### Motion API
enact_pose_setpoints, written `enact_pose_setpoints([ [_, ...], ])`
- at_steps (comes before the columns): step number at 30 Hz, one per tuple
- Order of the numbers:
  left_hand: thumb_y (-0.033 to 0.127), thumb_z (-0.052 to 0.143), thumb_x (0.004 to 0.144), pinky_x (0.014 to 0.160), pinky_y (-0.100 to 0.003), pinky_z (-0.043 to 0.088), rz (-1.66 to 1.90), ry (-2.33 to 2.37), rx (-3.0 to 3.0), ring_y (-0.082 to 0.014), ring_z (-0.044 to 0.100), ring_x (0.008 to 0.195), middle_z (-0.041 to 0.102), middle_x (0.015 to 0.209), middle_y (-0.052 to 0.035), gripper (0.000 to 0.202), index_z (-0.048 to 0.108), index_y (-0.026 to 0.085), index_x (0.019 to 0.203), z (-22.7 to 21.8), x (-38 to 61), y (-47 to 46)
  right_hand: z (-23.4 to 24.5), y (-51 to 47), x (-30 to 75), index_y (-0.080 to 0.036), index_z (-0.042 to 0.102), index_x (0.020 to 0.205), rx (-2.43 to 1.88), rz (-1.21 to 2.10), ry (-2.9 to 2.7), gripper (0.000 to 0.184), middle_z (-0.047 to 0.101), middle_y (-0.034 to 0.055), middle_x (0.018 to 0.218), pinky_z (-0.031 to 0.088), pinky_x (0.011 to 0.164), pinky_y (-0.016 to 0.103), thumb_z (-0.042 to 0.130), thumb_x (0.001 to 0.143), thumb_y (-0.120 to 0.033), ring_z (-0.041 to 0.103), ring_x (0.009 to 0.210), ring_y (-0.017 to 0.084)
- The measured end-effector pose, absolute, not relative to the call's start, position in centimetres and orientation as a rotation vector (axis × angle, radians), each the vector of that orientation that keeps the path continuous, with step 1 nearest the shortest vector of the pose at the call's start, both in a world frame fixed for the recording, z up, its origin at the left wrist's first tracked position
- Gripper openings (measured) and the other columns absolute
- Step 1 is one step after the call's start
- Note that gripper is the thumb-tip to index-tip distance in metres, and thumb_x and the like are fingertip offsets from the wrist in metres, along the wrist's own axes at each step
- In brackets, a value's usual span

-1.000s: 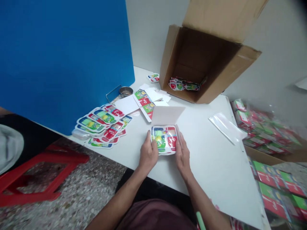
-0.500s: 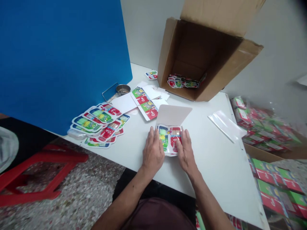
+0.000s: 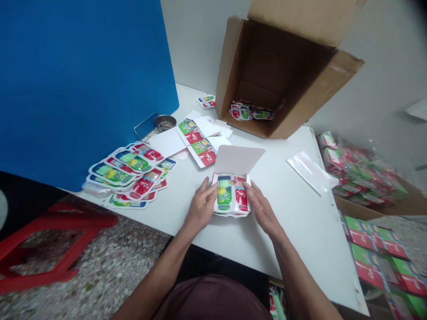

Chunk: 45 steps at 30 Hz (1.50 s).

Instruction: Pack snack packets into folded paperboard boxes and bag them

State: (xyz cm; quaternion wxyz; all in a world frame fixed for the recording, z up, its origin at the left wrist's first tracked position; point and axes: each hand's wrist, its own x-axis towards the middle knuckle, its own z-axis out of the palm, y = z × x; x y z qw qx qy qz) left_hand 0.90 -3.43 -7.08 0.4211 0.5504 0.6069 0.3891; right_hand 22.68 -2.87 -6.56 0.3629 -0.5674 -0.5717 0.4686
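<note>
On the white table, a small carton (image 3: 239, 159) with its pale lid flap raised stands between my hands. Inside lie stacked jar-shaped packets (image 3: 224, 195) printed in green and red, their lower edges sticking out at the front. My left hand (image 3: 201, 205) grips the carton's left side, thumb reaching over the packets. Against the right side, my right hand (image 3: 263, 209) holds the carton with its fingers along the wall. Flat printed cartons (image 3: 200, 144) lie just behind, and a fanned pile of similar packets (image 3: 133, 171) is to the left.
A large cardboard box (image 3: 230, 66) with packets at its bottom stands at the back. Clear plastic bags (image 3: 312, 173) lie at right. A metal bowl (image 3: 165, 122) sits beside the blue panel (image 3: 83, 80). Packed cartons (image 3: 376, 262) fill the right; a red stool (image 3: 50, 249) stands at left.
My hands have moved slightly apart, from over the packets' edges to the carton's sides. More of the packets and side walls shows. The view has shifted a little.
</note>
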Motion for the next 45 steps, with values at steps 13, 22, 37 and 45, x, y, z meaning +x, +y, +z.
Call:
enact_pose_setpoints([
  [13, 0.035, 0.066, 0.092, 0.112, -0.048, 0.049, 1.133, 1.232, 0.943, -0.0318, 0.064, 0.129, 0.069, 0.139, -0.0073, 0.058, 0.055, 0.026, 0.148, -8.4, 0.6, -2.4, -6.4, 1.1, 19.7, -0.026, 0.068, 0.108, -1.359, 1.282, -1.075, 0.045, 0.078, 0.0038, 0.102, 0.058, 0.081, 0.039, 0.051, 0.097, -0.066, 0.071, 0.090, 0.026],
  [22, 0.029, 0.065, 0.091, 0.109, -0.046, 0.047, 1.187, 1.423, 1.123, -0.0308, 0.062, 0.121, 0.070, 0.129, -0.0071, 0.035, 0.070, 0.027, 0.125, -8.6, 1.1, -0.6, -7.2, 1.9, 20.3, -0.026, 0.065, 0.095, -1.411, 1.333, -1.064, 0.030, 0.073, -0.0005, 0.084, 0.053, 0.066, 0.032, 0.061, 0.094, -0.056, 0.067, 0.073, 0.021],
  [37, 0.024, 0.067, 0.071, 0.081, -0.031, 0.050, 1.392, 0.743, 0.609, -0.0205, 0.064, 0.095, 0.069, 0.123, -0.0062, 0.010, 0.060, 0.017, 0.072, -10.0, 1.3, 2.9, -10.0, 1.2, 21.7, -0.025, 0.064, 0.070, -0.889, 1.493, -0.770, 0.029, 0.065, -0.0004, 0.144, 0.055, 0.091, 0.049, 0.068, 0.082, -0.051, 0.068, 0.114, 0.033],
  [45, 0.015, 0.078, 0.071, 0.086, -0.032, 0.055, 1.309, 0.761, 0.650, -0.0204, 0.065, 0.110, 0.049, 0.156, -0.0043, 0.044, 0.060, 0.023, 0.110, -9.9, 2.1, 0.6, -9.4, -0.5, 22.1, -0.034, 0.064, 0.126, -1.219, 1.356, -1.188, 0.038, 0.025, -0.0033, 0.173, 0.055, 0.101, 0.043, 0.069, 0.092, -0.049, 0.042, 0.149, 0.031],
])
